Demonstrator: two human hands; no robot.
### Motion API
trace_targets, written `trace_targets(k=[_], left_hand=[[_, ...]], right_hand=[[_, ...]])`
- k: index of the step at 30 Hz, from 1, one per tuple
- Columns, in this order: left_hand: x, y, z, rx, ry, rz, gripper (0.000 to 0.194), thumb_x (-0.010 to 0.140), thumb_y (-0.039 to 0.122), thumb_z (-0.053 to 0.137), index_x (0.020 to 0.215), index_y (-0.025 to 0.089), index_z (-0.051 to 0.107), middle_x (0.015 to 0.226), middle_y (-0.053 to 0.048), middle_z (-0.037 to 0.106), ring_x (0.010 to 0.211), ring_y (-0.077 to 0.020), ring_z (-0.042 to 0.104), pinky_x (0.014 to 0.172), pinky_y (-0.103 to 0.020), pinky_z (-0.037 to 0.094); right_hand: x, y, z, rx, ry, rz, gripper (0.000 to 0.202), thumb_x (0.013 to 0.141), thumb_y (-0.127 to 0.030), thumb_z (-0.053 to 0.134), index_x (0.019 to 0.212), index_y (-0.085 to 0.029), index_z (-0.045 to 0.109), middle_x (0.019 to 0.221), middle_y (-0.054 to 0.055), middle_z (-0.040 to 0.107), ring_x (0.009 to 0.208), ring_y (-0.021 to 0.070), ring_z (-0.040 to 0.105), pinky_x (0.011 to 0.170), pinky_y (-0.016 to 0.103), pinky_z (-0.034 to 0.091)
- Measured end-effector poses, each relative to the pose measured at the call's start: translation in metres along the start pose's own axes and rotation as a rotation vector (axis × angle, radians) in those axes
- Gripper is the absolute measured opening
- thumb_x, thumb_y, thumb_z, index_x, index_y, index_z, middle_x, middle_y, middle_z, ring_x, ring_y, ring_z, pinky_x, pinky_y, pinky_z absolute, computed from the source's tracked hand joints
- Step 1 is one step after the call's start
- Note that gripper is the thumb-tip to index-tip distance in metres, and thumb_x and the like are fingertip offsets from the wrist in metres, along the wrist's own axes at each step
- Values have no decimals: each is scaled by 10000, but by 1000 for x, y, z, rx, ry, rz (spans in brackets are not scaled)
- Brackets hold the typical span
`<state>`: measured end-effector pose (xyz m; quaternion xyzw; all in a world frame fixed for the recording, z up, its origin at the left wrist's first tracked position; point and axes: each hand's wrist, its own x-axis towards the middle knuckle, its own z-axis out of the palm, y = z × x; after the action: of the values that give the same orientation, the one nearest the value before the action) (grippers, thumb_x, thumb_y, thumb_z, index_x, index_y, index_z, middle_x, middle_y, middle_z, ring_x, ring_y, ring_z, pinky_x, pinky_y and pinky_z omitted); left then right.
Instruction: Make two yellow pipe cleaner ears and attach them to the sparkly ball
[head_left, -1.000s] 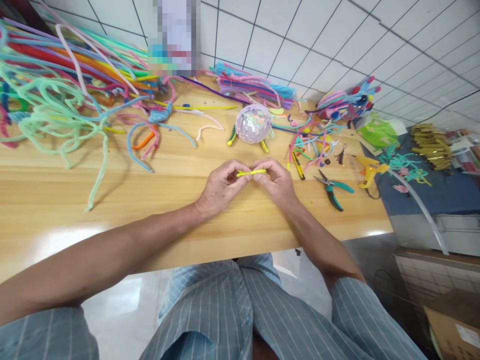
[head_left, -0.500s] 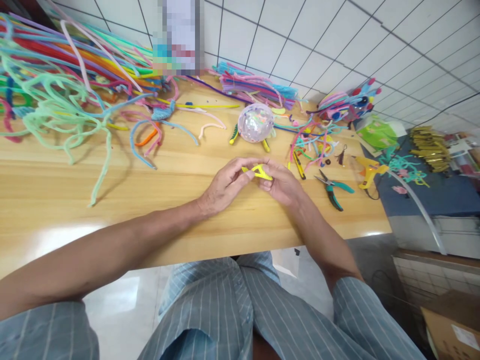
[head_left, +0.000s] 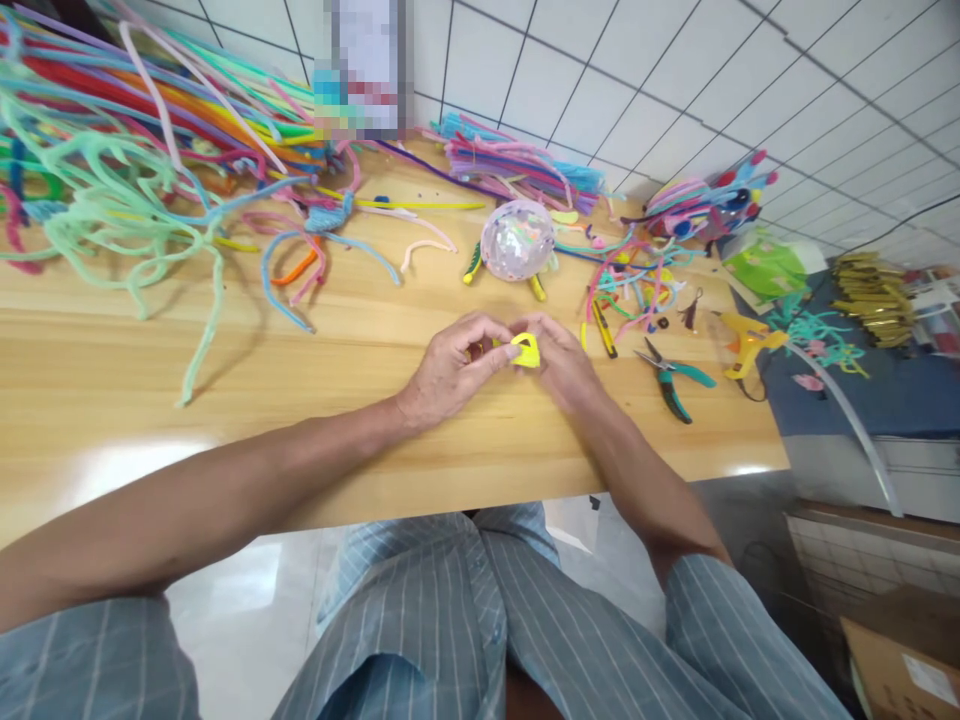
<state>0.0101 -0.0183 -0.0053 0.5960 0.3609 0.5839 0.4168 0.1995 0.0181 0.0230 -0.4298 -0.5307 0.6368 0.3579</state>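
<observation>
A small yellow loop of fuzzy pipe cleaner [head_left: 529, 356] is pinched between the thumb and fingers of my left hand [head_left: 454, 368], above the wooden table. My right hand [head_left: 566, 365] is close against the loop's right side, its fingers curled behind it. Motion blurs that hand, and its fingertips are partly hidden, so I cannot make out its grip. Just beyond both hands stands a clear, shiny dome [head_left: 517, 240] with yellow and green pieces sticking out at its base.
Pliers [head_left: 671, 378], a yellow utility knife [head_left: 604, 330] and a yellow glue gun [head_left: 750, 343] lie to the right. Pale green pipe cleaners [head_left: 135, 220] sprawl at left. A pipe cleaner bundle [head_left: 517, 165] rests by the tiled wall. The table's front edge is near me.
The yellow loop has turned and looks rounder and more compact. My right hand's fingers have shifted from its front to behind it. The view has moved slightly.
</observation>
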Motion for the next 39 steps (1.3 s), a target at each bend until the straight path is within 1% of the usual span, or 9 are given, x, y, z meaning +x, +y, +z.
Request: trace_targets(k=[3,7,11,15,18,24,32,36,39], left_hand=[[-1,3,3,-81,13,-151,353,930,535,820,885,192,748,777,-10,691,680,-139,562,658,-280,449],[1,5,4,-173,29,-247,477,839,638,871,847,180,737,788,-12,706,720,-144,579,698,-278,479],[2,4,-1,-186,-1,-266,494,886,662,823,843,180,727,747,5,661,693,-132,550,690,-275,462],[3,3,-2,-172,-1,-276,482,986,639,707,809,190,695,704,8,608,666,-135,522,648,-284,426],[3,1,-1,-161,5,-272,402,948,591,756,894,193,732,753,4,641,682,-139,526,666,-285,444],[1,-3,-1,-96,17,-260,259,888,444,812,942,196,766,729,14,614,649,-128,485,621,-275,383],[2,-4,-1,-98,11,-258,237,896,419,771,931,186,741,823,-6,681,699,-135,528,681,-287,427],[2,-2,0,-71,4,-252,232,914,424,752,935,194,733,832,-7,688,711,-141,540,689,-287,438],[4,-1,-2,-59,62,-263,218,958,417,706,962,201,725,812,4,653,692,-139,527,676,-286,439]], right_hand=[[-5,-2,-4,-240,99,-278,564,868,-807,749,1038,-270,734,995,23,733,899,190,679,823,331,569],[-11,-3,-4,-395,69,-384,414,880,-653,824,992,-262,746,949,12,723,856,185,652,834,350,546],[-8,-1,0,-325,101,-315,333,851,-537,872,874,-243,718,801,-24,687,743,153,617,738,312,522],[-6,-2,4,-251,126,-216,351,804,-537,895,835,-246,701,781,-21,687,738,159,619,740,318,544],[-8,-4,6,-239,130,-182,361,796,-551,890,823,-250,692,744,-27,649,704,157,594,720,321,541],[-9,-5,9,-245,162,-195,340,812,-516,894,817,-248,684,736,-37,634,679,138,546,683,298,494],[-8,-1,10,-227,121,-220,366,805,-533,905,851,-245,682,801,-26,674,749,148,573,729,299,489],[-6,4,6,-321,115,-213,349,880,-552,831,868,-251,655,797,-23,652,730,157,567,722,314,495],[-5,6,-3,-628,125,-398,194,970,-414,737,891,-254,662,830,4,677,771,184,610,755,338,507]])
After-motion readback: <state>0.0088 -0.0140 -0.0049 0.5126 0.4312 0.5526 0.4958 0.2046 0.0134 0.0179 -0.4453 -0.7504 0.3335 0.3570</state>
